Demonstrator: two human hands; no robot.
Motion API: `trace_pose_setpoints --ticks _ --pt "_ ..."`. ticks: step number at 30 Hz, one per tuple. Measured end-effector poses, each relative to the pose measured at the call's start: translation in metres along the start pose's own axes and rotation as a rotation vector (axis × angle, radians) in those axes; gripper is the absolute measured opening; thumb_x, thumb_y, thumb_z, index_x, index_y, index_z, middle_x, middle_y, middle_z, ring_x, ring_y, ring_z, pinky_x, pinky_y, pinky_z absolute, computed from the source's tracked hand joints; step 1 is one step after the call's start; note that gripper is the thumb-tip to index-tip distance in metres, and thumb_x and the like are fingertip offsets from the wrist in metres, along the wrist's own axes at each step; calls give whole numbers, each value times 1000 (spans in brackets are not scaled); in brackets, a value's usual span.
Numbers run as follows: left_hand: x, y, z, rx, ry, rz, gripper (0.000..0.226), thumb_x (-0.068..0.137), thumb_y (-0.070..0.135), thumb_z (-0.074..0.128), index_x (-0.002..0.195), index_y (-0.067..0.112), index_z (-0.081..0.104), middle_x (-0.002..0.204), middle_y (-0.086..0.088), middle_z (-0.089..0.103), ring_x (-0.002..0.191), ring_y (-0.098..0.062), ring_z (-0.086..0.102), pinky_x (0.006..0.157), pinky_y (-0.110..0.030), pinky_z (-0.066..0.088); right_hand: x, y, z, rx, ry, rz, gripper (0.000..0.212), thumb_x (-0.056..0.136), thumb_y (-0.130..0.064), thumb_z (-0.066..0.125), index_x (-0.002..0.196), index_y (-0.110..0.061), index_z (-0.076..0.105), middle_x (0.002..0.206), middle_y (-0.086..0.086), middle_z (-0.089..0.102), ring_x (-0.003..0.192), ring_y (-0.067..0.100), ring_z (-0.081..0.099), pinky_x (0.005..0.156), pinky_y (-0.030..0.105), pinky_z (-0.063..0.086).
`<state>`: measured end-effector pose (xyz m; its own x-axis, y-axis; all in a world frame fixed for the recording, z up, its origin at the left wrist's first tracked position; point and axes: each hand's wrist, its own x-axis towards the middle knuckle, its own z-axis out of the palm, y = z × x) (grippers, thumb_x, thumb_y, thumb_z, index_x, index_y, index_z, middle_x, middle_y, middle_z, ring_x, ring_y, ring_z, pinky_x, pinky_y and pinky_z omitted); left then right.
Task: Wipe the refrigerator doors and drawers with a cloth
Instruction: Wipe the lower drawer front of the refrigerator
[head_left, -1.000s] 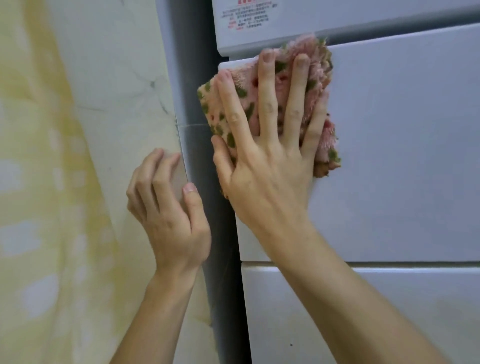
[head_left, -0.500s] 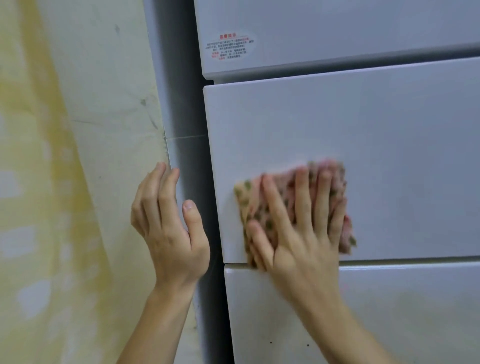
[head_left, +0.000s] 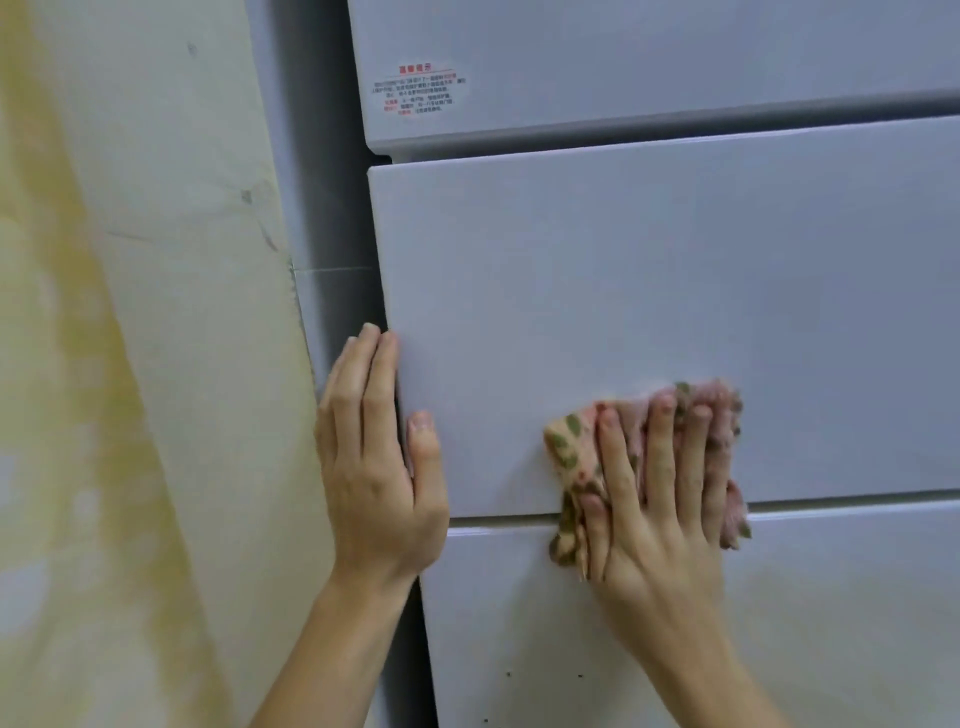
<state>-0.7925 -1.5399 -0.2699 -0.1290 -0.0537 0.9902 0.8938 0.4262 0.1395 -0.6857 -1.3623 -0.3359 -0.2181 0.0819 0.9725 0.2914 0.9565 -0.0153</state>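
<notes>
The refrigerator's grey middle drawer (head_left: 649, 286) fills the centre, with the upper door (head_left: 649, 67) above it and the lower drawer (head_left: 831, 597) below. My right hand (head_left: 654, 530) presses a pink cloth with green spots (head_left: 569, 447) flat against the bottom edge of the middle drawer, fingers spread, over the gap to the lower drawer. My left hand (head_left: 374, 467) rests on the middle drawer's left edge. Its straight fingers lie along the side and its thumb is on the front face.
A cream wall with yellow stains (head_left: 156, 364) stands close on the left, leaving a narrow gap beside the refrigerator's grey side panel (head_left: 322, 208). A red-printed sticker (head_left: 418, 89) sits on the upper door's lower left corner.
My right hand slid the cloth from the middle drawer's top left corner down to its bottom edge. My left hand moved right from the wall onto the drawer's left edge.
</notes>
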Motion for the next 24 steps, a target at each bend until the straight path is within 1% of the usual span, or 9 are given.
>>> trace_pose_setpoints --ticks 3,6,9,12,14,16,19,22,24 --pt "-3 5 9 -54 -11 -48 58 104 16 43 160 -1 35 168 -10 31 157 -22 30 129 -35 24 8 11 -5 18 -19 7 59 113 -38 28 168 -19 17 172 20 11 160 42 8 131 56 7" --pt "-5 7 17 -117 -33 -39 62 104 18 44 162 0 29 171 -16 23 161 -24 24 130 -38 24 58 17 -12 17 70 35 60 111 -45 36 165 -21 25 171 22 15 159 45 11 130 58 7" --pt "-5 8 21 -105 -66 -16 63 105 23 47 162 2 32 173 -18 16 162 -25 18 131 -38 22 115 25 -21 7 162 87 64 109 -54 39 165 -26 26 172 21 14 159 45 10 130 57 5" --pt "-4 11 22 -66 -72 -7 65 104 30 51 161 2 34 172 -20 15 163 -25 15 131 -37 21 135 25 -20 -8 214 118 57 114 -49 29 166 -26 27 173 19 16 160 42 11 130 58 7" --pt "-4 15 22 -13 -66 8 69 103 36 55 160 1 36 171 -21 17 162 -29 16 130 -43 22 118 25 -17 18 218 105 54 115 -40 27 166 -22 27 173 19 18 160 41 11 131 56 7" --pt "-3 19 22 63 -14 16 68 100 37 59 156 0 42 167 -24 26 159 -36 22 128 -51 24 80 33 -14 58 192 82 54 114 -34 29 165 -17 29 172 20 18 161 41 10 131 55 6" --pt "-4 30 26 88 55 81 53 98 26 61 145 3 57 160 -24 42 155 -40 31 123 -61 30 14 61 -11 69 117 0 53 111 -25 35 161 -7 33 168 23 24 160 42 15 130 58 12" --pt "-5 44 32 58 44 81 50 94 15 63 142 2 60 159 -22 44 153 -39 34 126 -58 27 -11 88 -17 60 57 -63 49 114 -25 32 158 -2 32 165 24 31 156 44 26 127 62 21" --pt "-6 50 35 58 36 56 52 92 11 63 142 -1 59 160 -23 43 153 -40 35 127 -57 24 9 98 -24 76 77 -27 50 114 -25 32 159 -2 32 165 27 28 156 45 23 127 64 20"
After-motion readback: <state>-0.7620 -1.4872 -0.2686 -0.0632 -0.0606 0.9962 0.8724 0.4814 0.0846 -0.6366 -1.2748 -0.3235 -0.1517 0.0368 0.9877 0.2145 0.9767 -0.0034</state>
